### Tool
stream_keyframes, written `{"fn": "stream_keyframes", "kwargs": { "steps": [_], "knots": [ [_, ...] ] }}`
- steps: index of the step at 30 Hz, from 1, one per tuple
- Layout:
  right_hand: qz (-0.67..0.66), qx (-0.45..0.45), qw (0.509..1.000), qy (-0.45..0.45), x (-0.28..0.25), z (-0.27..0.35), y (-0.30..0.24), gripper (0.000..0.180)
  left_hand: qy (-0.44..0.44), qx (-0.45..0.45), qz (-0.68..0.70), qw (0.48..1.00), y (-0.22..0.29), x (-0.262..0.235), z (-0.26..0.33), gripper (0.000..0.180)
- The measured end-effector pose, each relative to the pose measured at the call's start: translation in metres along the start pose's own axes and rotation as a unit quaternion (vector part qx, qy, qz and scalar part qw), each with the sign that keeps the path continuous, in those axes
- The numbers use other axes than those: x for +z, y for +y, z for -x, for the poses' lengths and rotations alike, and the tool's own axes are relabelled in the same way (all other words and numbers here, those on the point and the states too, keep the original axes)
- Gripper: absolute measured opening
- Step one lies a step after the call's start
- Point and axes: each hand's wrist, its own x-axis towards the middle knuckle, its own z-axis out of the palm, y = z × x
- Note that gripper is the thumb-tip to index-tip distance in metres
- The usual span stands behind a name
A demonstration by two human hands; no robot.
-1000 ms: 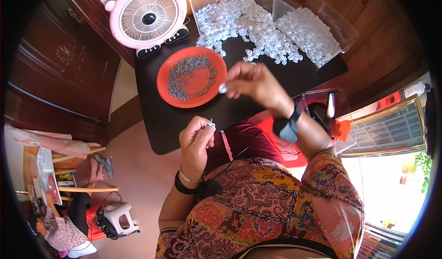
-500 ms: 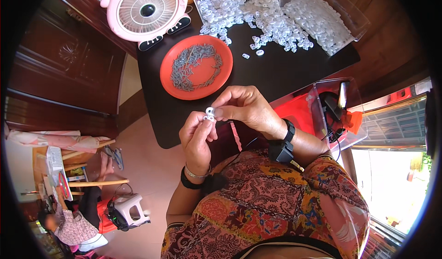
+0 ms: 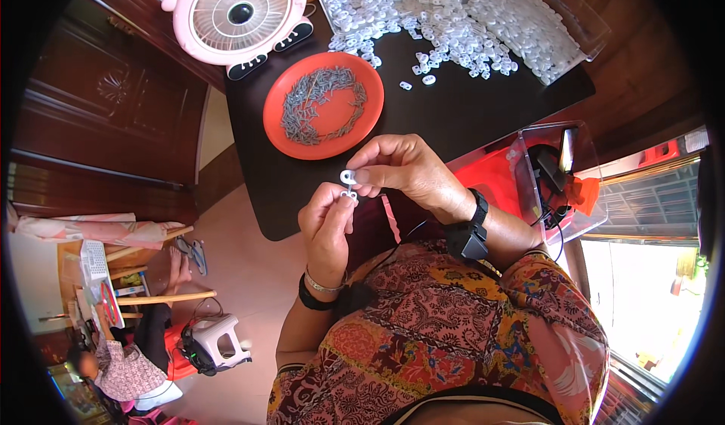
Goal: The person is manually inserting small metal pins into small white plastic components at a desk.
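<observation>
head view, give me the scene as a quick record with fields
left hand: pinches a small white piece
right hand: holds a second white piece close by; contact unclear
orange-red plate: holds thin grey parts
black table: under the plate
loose white pile: far side of table
pink fan: left of pile

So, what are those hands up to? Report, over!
Left fingers pinching small white plastic piece. Right fingers holding white plastic piece with round hole, close by. Nothing visibly blocking.
</observation>
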Motion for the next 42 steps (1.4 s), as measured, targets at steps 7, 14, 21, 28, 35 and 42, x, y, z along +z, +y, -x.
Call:
{"fn": "stream_keyframes", "kwargs": {
  "steps": [7, 14, 21, 28, 35, 42],
  "knots": [
    [0.046, -0.052, 0.998, 0.006, 0.001, 0.003, 0.005, 0.013, 0.004, -0.009, -0.013, 1.000, 0.001, -0.001, 0.001, 0.014],
    [0.100, -0.078, 0.992, 0.011, 0.001, 0.005, 0.007, 0.012, 0.002, -0.010, -0.035, 0.999, 0.001, -0.001, 0.002, 0.014],
    [0.147, -0.105, 0.983, -0.002, 0.000, 0.006, 0.009, 0.011, 0.003, -0.023, -0.049, 0.999, 0.007, 0.007, 0.001, 0.018],
    [0.195, -0.127, 0.972, -0.018, 0.002, 0.008, 0.010, 0.014, 0.005, -0.013, -0.028, 1.000, 0.002, 0.006, 0.001, 0.018],
    [0.287, -0.209, 0.935, -0.005, 0.003, 0.007, 0.008, 0.025, 0.004, -0.030, 0.030, 0.999, 0.005, 0.009, -0.002, 0.019],
    [0.329, -0.245, 0.912, -0.032, 0.001, 0.010, 0.003, 0.027, -0.024, -0.039, 0.058, 0.997, -0.005, 0.007, -0.004, 0.021]
  ]
}}
